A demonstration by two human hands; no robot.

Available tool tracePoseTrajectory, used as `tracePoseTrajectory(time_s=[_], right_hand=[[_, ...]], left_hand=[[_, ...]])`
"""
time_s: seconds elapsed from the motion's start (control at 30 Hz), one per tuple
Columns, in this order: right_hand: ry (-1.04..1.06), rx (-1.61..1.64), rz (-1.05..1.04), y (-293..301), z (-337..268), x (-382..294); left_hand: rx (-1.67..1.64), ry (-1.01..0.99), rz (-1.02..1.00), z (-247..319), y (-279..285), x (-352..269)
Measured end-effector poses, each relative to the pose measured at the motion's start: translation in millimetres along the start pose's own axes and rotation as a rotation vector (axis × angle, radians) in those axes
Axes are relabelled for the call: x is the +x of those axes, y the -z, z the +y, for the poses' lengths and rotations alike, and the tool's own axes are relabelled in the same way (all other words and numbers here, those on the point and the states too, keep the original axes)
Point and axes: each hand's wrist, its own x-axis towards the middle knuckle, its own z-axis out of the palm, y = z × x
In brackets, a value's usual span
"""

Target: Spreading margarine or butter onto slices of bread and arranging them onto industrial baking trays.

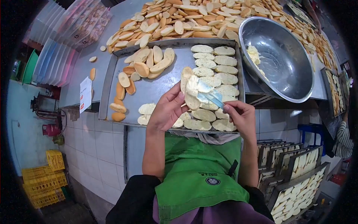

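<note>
My left hand [170,107] holds a long oval bread slice [193,104] by its edge, above a metal baking tray [112,81]. A thick dollop of pale cream [194,86] sits on the slice. In my right hand [239,113] is a translucent bluish spatula [214,98], its blade against the cream. Slices coated with cream [201,114] lie in rows along the tray's right side, and a few more are at its front edge, partly behind my left hand. Plain slices [156,54] are heaped at the tray's back left.
A large steel bowl [285,58] with some cream inside stands tilted right of the tray. Behind is a wide pile of bread slices [179,28]. Plastic containers [81,25] are stacked at left, near a printed paper [86,93]. Filled trays [299,187] stand lower right. Another person's striped sleeve [344,140] shows far right.
</note>
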Motion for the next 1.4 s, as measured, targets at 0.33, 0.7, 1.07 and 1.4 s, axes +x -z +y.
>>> tracePoseTrajectory(time_s=[0.33,0.7,1.07,1.4], right_hand=[[0.482,-0.221,0.042,-5.3,22.2,-0.6],[0.558,-0.491,0.068,6.7,-6.6,-12.7],[0.408,-0.397,0.086,10.3,-2.0,-17.4],[0.617,-0.495,0.209,7.9,2.9,-12.0]], left_hand=[[-0.075,-0.038,-0.040,-12.4,11.0,-3.2],[0.016,-0.275,-0.041,-12.0,11.9,3.3],[0.038,-0.301,-0.028,-14.3,15.0,3.5],[0.048,-0.108,-0.058,-29.1,9.2,4.7]])
